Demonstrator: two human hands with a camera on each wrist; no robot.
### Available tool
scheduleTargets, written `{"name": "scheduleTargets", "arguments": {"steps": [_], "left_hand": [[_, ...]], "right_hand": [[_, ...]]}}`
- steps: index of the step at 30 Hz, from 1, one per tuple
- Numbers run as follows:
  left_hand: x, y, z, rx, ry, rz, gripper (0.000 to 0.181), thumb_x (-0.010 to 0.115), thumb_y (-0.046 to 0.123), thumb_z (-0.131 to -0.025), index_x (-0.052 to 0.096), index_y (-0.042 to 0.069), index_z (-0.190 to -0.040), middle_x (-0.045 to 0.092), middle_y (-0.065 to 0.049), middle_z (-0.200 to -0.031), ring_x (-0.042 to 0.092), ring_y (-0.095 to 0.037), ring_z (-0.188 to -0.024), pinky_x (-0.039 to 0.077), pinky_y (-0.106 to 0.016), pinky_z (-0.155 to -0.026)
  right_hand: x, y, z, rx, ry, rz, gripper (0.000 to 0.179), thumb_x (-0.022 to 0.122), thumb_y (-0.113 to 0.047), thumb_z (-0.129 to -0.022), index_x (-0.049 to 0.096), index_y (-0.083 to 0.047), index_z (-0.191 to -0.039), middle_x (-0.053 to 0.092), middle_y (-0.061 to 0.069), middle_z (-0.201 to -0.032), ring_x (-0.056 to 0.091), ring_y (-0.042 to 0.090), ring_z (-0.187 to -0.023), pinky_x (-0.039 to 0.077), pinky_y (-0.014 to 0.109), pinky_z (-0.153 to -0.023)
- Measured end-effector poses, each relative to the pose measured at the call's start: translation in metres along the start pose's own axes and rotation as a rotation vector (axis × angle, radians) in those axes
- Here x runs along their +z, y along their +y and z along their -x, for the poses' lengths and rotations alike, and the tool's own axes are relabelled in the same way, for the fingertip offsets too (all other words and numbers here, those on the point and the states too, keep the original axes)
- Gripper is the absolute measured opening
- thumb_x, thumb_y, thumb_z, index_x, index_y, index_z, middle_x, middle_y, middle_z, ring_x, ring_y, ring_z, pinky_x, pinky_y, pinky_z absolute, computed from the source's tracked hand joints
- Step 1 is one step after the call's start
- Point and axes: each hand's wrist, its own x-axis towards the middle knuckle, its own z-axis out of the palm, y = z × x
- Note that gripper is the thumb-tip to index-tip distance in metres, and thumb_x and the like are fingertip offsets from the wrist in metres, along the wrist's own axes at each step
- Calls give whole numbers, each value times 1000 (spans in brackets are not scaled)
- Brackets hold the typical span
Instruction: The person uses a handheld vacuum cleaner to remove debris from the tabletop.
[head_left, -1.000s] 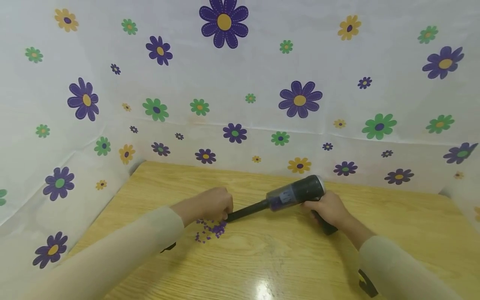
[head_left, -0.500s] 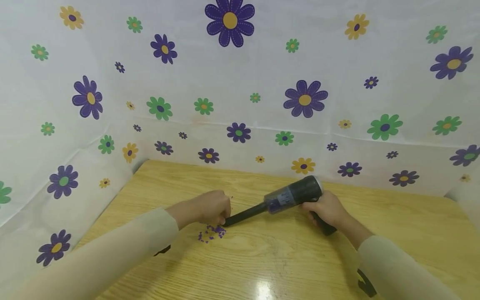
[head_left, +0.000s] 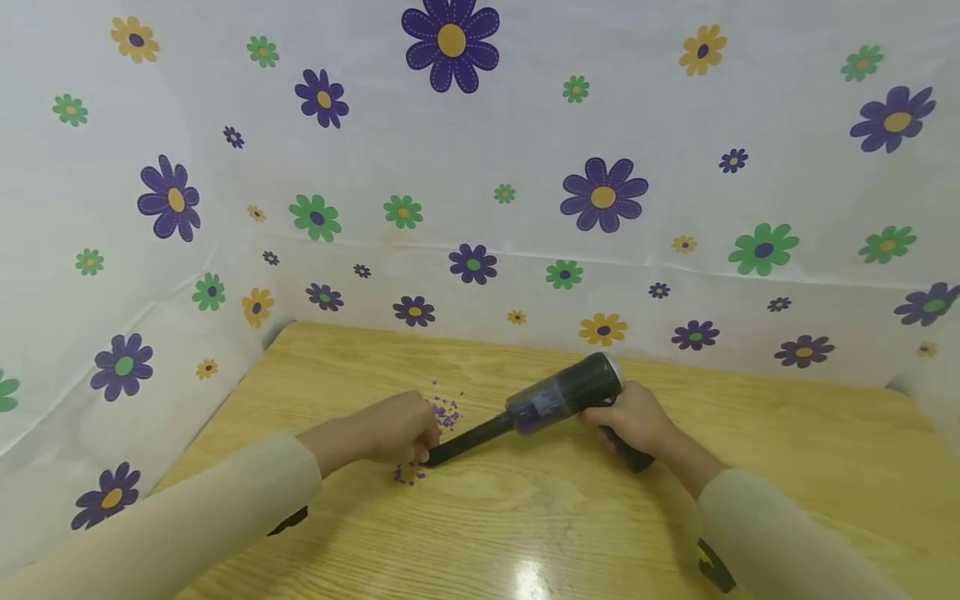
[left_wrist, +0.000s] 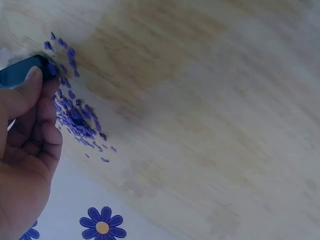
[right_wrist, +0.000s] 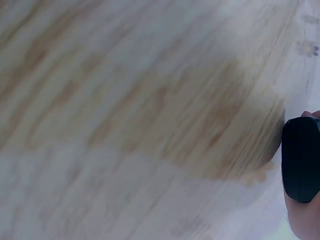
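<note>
The right hand (head_left: 633, 417) is gripping the little vacuum (head_left: 558, 398), its long nose lying sideways toward the left hand (head_left: 397, 429), whose fingers (left_wrist: 32, 95) are pinching the nose's tip beside the purple bits (head_left: 444, 412) on the surface (head_left: 787, 442).

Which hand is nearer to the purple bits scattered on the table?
Left. The left hand grips the nozzle tip of the handheld vacuum, right among the purple bits. The right hand holds the vacuum's handle, well off to their right.
</note>
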Motion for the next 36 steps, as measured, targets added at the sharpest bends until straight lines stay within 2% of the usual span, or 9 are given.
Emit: {"name": "scheduleTargets", "arguments": {"steps": [4,8,15,19,21,28,33,36], "left_hand": [[0,-5,7,-28,-11,38,7,81,5,-75,78,10,-80,76,1,-77,69,-10,-71,58,-25,-70],[-2,-10,15,-34,-22,33,11,81,3,-73,79,9,-82,76,-1,-80,70,-13,-75,59,-27,-73],[-1,-24,35,-38,-13,73,13,79,0,-72,79,9,-82,76,1,-79,70,-10,-74,59,-24,-70],[-2,-24,39,-30,-5,71,14,79,-1,-71,78,12,-77,74,5,-74,67,-4,-69,57,-21,-66],[-3,-20,38,-25,-3,77,13,80,0,-71,79,12,-77,75,4,-74,66,-3,-68,56,-20,-66],[-6,2,19,-13,-45,98,9,81,4,-76,79,9,-83,75,2,-78,66,-5,-71,55,-19,-67],[-9,2,12,-17,-43,76,9,80,3,-75,78,9,-82,75,1,-78,67,-6,-72,56,-20,-69],[-14,-1,4,-32,-39,94,8,78,2,-78,78,8,-84,75,1,-79,66,-6,-70,56,-21,-67]], "right_hand": [[8,-4,-1,-3,1,-23,27,69,-21,-81,61,-4,-62,56,-1,-49,54,14,-42,46,27,-48],[18,-10,-5,-10,12,-28,27,70,-21,-81,61,-2,-64,56,-1,-48,54,14,-41,46,26,-47],[36,-22,-13,-32,14,-59,26,72,-21,-79,61,-2,-64,56,0,-48,52,13,-40,45,27,-45],[37,-22,-14,-44,-2,-36,26,72,-23,-80,62,-3,-66,57,0,-49,54,13,-41,47,27,-46],[34,-20,-13,-48,-9,-26,25,71,-22,-80,62,-3,-67,58,0,-50,55,13,-43,48,27,-48],[12,-8,-2,-56,-3,-39,21,73,-17,-79,61,-3,-70,57,0,-52,55,15,-44,50,30,-48],[6,-5,-2,-68,-19,-54,19,71,-17,-81,62,-2,-73,58,1,-53,56,15,-45,51,30,-49],[0,0,-3,-51,-17,-86,19,69,-16,-82,62,0,-75,58,2,-53,55,16,-45,51,31,-49]]}}
